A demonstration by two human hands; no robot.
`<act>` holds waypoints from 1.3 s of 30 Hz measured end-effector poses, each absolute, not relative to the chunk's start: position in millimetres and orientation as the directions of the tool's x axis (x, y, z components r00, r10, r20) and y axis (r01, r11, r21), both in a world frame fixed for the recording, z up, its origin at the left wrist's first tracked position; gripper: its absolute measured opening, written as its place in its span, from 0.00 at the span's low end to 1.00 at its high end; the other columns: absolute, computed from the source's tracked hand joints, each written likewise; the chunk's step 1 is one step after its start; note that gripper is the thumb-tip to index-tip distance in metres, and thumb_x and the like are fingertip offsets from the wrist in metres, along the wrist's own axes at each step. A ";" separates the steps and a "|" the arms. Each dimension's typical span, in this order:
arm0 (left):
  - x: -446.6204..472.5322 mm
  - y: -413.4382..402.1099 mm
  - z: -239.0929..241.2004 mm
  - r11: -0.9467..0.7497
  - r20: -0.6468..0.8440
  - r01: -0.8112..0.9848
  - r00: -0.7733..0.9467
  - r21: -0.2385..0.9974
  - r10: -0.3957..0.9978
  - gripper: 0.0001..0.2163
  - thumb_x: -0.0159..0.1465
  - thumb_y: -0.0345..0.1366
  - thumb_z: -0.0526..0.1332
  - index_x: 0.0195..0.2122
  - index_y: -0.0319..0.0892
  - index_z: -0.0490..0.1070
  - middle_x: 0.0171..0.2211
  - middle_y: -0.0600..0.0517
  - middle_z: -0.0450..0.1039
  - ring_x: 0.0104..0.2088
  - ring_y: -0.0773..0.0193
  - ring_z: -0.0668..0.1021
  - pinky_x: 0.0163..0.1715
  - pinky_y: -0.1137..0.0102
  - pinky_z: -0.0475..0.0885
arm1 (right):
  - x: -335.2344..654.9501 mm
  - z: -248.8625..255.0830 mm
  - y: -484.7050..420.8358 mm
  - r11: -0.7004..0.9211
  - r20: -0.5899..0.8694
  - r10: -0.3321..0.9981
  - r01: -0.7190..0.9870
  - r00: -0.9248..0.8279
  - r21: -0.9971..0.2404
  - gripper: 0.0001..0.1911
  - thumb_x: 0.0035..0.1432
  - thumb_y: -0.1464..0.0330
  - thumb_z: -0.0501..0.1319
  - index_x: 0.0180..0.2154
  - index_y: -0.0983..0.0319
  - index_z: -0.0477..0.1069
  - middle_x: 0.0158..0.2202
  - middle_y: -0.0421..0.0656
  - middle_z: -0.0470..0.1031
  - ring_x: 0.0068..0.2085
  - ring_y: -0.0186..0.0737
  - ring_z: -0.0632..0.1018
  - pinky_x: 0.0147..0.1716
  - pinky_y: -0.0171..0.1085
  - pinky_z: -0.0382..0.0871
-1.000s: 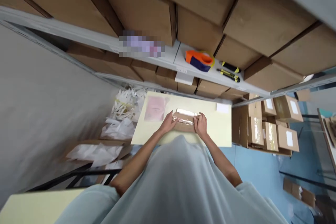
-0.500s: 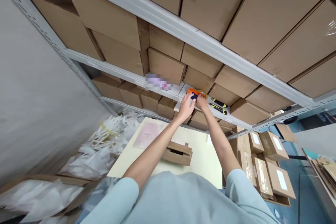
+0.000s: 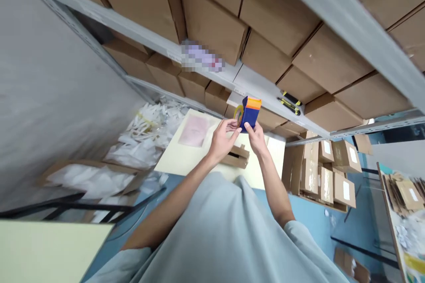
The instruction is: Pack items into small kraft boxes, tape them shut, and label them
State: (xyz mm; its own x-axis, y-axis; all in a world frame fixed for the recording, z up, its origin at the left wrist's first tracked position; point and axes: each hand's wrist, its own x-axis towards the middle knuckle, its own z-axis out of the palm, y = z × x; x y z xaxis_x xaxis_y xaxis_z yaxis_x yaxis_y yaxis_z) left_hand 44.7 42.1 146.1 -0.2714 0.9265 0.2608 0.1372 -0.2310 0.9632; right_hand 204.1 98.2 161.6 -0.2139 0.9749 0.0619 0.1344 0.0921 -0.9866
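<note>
A blue and orange tape dispenser (image 3: 249, 117) with a yellow-edged roll of tape (image 3: 238, 114) on its left side is held up in front of the shelf. My right hand (image 3: 257, 138) is closed on the lower part of its blue body, thumb on the near face. From the left, my left hand (image 3: 224, 139) has its curled fingertips at the roll and its thumb by the blue lower edge. Below my hands, a small brown cardboard box (image 3: 236, 157) with a dark slot lies on the pale tabletop (image 3: 175, 152).
Two black and yellow utility knives (image 3: 289, 102) lie on the grey shelf (image 3: 254, 80), in front of cardboard boxes. A pinkish sheet (image 3: 193, 131) is on the tabletop. White packing scraps (image 3: 139, 141) are heaped at left; labelled parcels (image 3: 343, 188) are stacked at right.
Both hands have come off the shelf toward me, bringing the tape dispenser with them. It is now upright in the air. My view has tilted downward.
</note>
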 end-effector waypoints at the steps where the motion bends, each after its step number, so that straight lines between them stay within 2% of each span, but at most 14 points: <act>1: 41.6 27.9 148.7 -0.223 0.259 0.156 -0.270 0.962 0.927 0.13 0.76 0.47 0.68 0.55 0.46 0.78 0.49 0.46 0.83 0.48 0.56 0.88 0.53 0.59 0.89 | 198.0 156.6 74.5 0.045 0.025 0.977 0.092 -0.210 -0.995 0.37 0.69 0.35 0.65 0.59 0.59 0.77 0.55 0.51 0.86 0.57 0.52 0.85 0.65 0.51 0.80; 4: 34.6 -4.3 157.6 -0.189 0.244 0.218 -0.261 0.957 0.934 0.11 0.78 0.48 0.67 0.51 0.47 0.80 0.48 0.47 0.83 0.45 0.58 0.87 0.51 0.61 0.88 | 184.4 151.3 24.3 -0.026 -0.042 0.984 0.095 -0.172 -0.995 0.39 0.69 0.33 0.63 0.61 0.57 0.77 0.56 0.50 0.86 0.60 0.52 0.85 0.68 0.53 0.79; 7: 30.1 -27.3 161.5 -0.173 0.229 0.248 -0.220 0.953 0.948 0.11 0.79 0.48 0.65 0.53 0.48 0.81 0.49 0.47 0.84 0.46 0.57 0.87 0.52 0.61 0.88 | 182.9 149.9 2.0 -0.056 -0.076 0.985 0.129 -0.152 -0.990 0.37 0.68 0.33 0.65 0.60 0.54 0.78 0.56 0.48 0.86 0.61 0.52 0.84 0.70 0.53 0.78; 11: 23.8 -52.5 158.5 -0.198 0.256 0.296 -0.174 0.935 0.951 0.10 0.79 0.45 0.65 0.55 0.50 0.82 0.51 0.48 0.85 0.47 0.56 0.87 0.50 0.60 0.87 | 187.4 143.0 -8.1 -0.161 -0.183 0.965 0.128 -0.189 -0.979 0.38 0.65 0.30 0.66 0.52 0.56 0.80 0.52 0.48 0.88 0.55 0.54 0.87 0.63 0.54 0.83; 14: 10.9 -60.9 157.6 -0.230 0.305 0.360 -0.167 0.904 0.937 0.09 0.78 0.46 0.67 0.53 0.51 0.82 0.47 0.49 0.86 0.46 0.55 0.86 0.46 0.60 0.86 | 187.1 138.7 -14.3 -0.169 -0.205 0.951 0.168 -0.232 -0.971 0.39 0.64 0.29 0.67 0.52 0.57 0.79 0.51 0.48 0.88 0.54 0.54 0.87 0.60 0.53 0.84; 16: -3.8 -57.9 161.0 -0.225 0.305 0.361 -0.184 0.905 0.934 0.12 0.77 0.48 0.69 0.57 0.50 0.82 0.49 0.48 0.85 0.45 0.56 0.84 0.44 0.60 0.84 | 186.0 139.4 -20.2 -0.130 -0.180 0.945 0.191 -0.273 -0.973 0.39 0.64 0.30 0.68 0.54 0.56 0.79 0.53 0.48 0.88 0.55 0.54 0.87 0.61 0.52 0.84; 19: -31.2 -41.6 168.6 -0.155 0.221 0.288 -0.214 0.945 0.951 0.19 0.78 0.50 0.67 0.64 0.48 0.79 0.56 0.46 0.82 0.48 0.57 0.85 0.46 0.62 0.84 | 186.1 144.7 -30.7 -0.127 -0.195 0.919 0.210 -0.344 -0.969 0.38 0.64 0.32 0.70 0.58 0.55 0.79 0.54 0.48 0.88 0.56 0.55 0.87 0.59 0.52 0.85; 22: -54.3 -21.0 171.5 -0.102 0.140 0.235 -0.151 0.967 0.979 0.20 0.74 0.54 0.69 0.58 0.46 0.83 0.52 0.47 0.81 0.50 0.55 0.85 0.51 0.59 0.85 | 189.5 150.8 -39.4 -0.133 -0.232 0.899 0.274 -0.371 -0.953 0.38 0.64 0.34 0.72 0.59 0.54 0.78 0.54 0.48 0.88 0.54 0.54 0.87 0.57 0.52 0.86; 27: -68.5 -9.5 168.1 -0.072 0.071 0.221 0.013 0.973 0.997 0.19 0.68 0.57 0.74 0.47 0.46 0.86 0.42 0.51 0.79 0.45 0.56 0.84 0.52 0.57 0.85 | 198.2 156.7 -46.1 -0.050 -0.198 0.905 0.368 -0.375 -0.929 0.34 0.64 0.35 0.73 0.55 0.54 0.80 0.48 0.44 0.85 0.48 0.50 0.85 0.54 0.48 0.85; 31: -70.6 -18.2 163.3 -0.055 0.044 0.201 0.059 0.978 0.997 0.20 0.68 0.58 0.74 0.46 0.46 0.86 0.42 0.50 0.80 0.46 0.55 0.85 0.52 0.57 0.85 | 203.0 159.3 -49.1 -0.027 -0.186 0.914 0.404 -0.360 -0.915 0.31 0.66 0.36 0.72 0.51 0.54 0.79 0.45 0.43 0.84 0.44 0.47 0.82 0.49 0.46 0.84; 35: -70.3 -23.2 153.7 -0.025 0.023 0.154 0.017 0.988 1.000 0.19 0.67 0.56 0.75 0.47 0.46 0.86 0.42 0.50 0.80 0.47 0.54 0.85 0.53 0.56 0.85 | 207.2 160.2 -51.9 -0.013 -0.183 0.915 0.428 -0.359 -0.904 0.30 0.66 0.37 0.73 0.51 0.54 0.78 0.44 0.42 0.83 0.42 0.47 0.82 0.47 0.46 0.83; 39: -63.5 -23.9 170.6 -0.071 0.072 0.181 -0.004 0.981 0.997 0.17 0.68 0.56 0.75 0.46 0.48 0.86 0.41 0.50 0.80 0.48 0.52 0.85 0.54 0.53 0.85 | 212.2 160.3 -54.4 0.013 -0.161 0.918 0.434 -0.363 -0.901 0.30 0.66 0.37 0.73 0.51 0.54 0.78 0.44 0.43 0.84 0.43 0.49 0.83 0.48 0.48 0.84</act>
